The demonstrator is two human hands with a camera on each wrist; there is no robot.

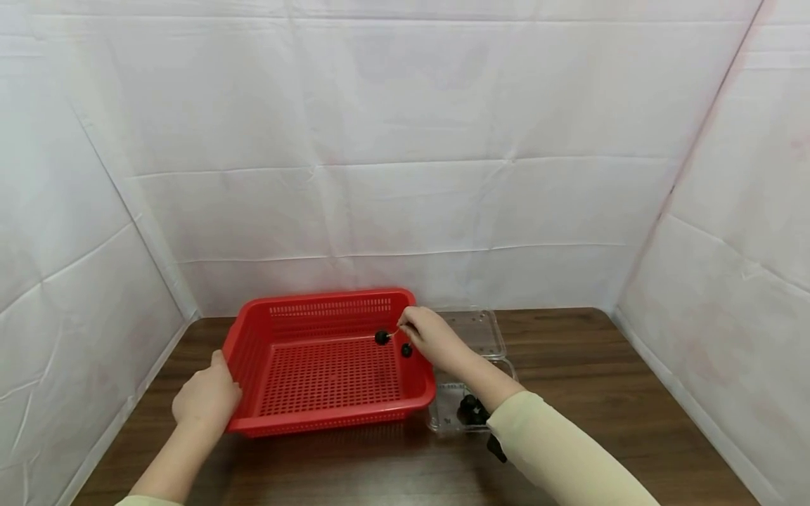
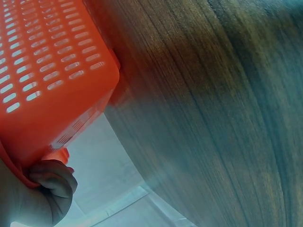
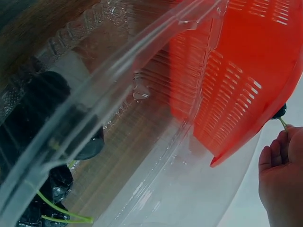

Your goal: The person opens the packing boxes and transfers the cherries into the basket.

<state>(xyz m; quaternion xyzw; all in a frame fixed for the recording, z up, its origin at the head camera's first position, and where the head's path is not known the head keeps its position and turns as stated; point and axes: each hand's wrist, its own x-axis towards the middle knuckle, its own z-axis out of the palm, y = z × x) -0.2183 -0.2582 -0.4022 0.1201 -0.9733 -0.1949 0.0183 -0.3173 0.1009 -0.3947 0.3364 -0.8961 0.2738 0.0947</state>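
A red slotted plastic basket [image 1: 329, 414] rests on the table. My left hand [image 1: 207, 397] grips its left rim; the left wrist view shows curled fingers [image 2: 54, 182] over the edge. Above the basket's right end, my right hand [image 1: 430, 337] pinches thin stems from which two dark cherries [image 1: 382, 337] hang. One cherry [image 3: 280, 111] shows past the basket rim in the right wrist view. Beneath my right forearm lies a clear plastic box [image 1: 445, 414] holding several dark cherries [image 1: 471, 409], partly covered by the sleeve. Green stems [image 3: 66, 215] show on those in the right wrist view.
The clear box's lid [image 1: 476, 332] lies folded back behind it, beside the basket. A dark object [image 1: 496, 448] shows by my right sleeve; its kind is unclear. The brown wooden table [image 1: 588, 393] is bounded by white sheet walls [image 1: 405, 211] behind and at both sides.
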